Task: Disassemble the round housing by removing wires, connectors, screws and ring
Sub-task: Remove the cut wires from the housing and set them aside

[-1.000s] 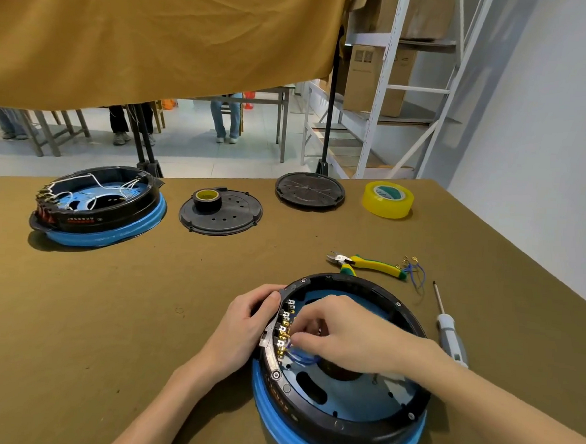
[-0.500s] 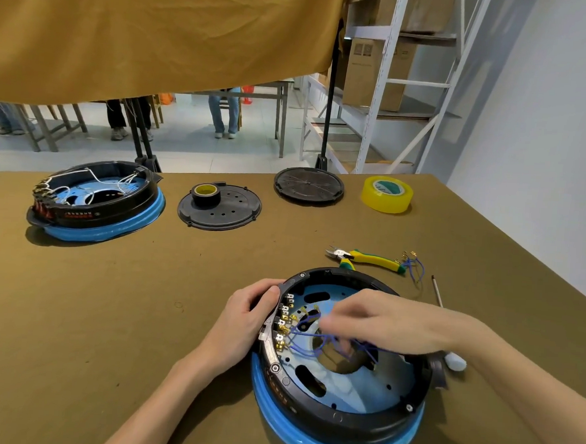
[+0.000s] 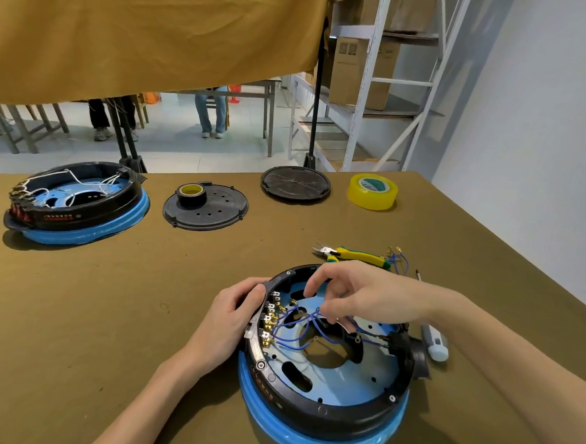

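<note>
2 hands: left grip holds housing rim; right grip pinches blue wires inside.

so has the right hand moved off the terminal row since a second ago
Yes. The right hand was down on the terminal row at the housing's left wall; it has lifted and shifted right, toward the middle, pulling the blue wires.

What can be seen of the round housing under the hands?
The round black plastic housing sits flat on the olive table on a blue base ring, open side up. Inside is a pale blue plate with slots and a central hole. Thin blue wires run from brass terminals on its left wall. The left hand grips that rim; the right hand pinches wires above it.
</note>
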Available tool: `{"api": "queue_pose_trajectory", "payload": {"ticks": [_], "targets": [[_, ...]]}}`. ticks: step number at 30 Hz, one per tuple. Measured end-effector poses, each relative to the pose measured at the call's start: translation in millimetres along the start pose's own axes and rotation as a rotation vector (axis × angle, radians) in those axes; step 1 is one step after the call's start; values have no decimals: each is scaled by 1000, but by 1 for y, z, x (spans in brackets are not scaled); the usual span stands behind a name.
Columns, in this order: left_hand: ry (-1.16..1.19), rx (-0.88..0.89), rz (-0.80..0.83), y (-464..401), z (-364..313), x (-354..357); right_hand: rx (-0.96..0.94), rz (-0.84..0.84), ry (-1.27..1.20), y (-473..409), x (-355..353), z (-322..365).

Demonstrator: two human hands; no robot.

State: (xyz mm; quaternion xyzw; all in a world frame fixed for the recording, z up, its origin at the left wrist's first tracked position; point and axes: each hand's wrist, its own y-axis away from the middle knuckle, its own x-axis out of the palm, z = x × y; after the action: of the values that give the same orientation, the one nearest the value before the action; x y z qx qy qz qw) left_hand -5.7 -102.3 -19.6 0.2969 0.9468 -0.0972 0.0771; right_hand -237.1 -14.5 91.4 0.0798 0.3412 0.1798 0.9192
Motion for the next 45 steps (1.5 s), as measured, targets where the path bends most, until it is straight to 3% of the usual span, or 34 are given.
{"api": "queue_pose_trajectory", "payload": {"ticks": [6, 12, 15, 18, 20, 22, 24, 26, 39, 45], "targets": [[-12, -2, 1, 0, 2, -1, 26, -5, 47, -9, 6, -1], [-2, -10, -9, 3, -2, 0, 38, -117, -146, -6, 3, -11], [-32, 33, -91, 6, -12, 1, -10, -388, 23, 5, 3, -27], [-209, 250, -202, 12, -38, 9, -81, -741, 126, 12, 12, -41], [-335, 393, -92, 17, -63, 22, -132, -913, 128, 9, 19, -49], [-541, 471, 126, 17, -81, 42, -96, -990, 33, 3, 20, -58], [-721, 543, 279, 14, -89, 62, 22, -976, -94, -2, 19, -68], [-815, 562, 334, 9, -87, 79, 120, -937, -205, -6, 19, -77], [-1005, 529, 172, 2, -80, 112, 173, -954, -243, -14, 17, -83], [-1189, 504, 263, 0, -83, 115, 155, -961, -213, -15, 18, -87]]}}
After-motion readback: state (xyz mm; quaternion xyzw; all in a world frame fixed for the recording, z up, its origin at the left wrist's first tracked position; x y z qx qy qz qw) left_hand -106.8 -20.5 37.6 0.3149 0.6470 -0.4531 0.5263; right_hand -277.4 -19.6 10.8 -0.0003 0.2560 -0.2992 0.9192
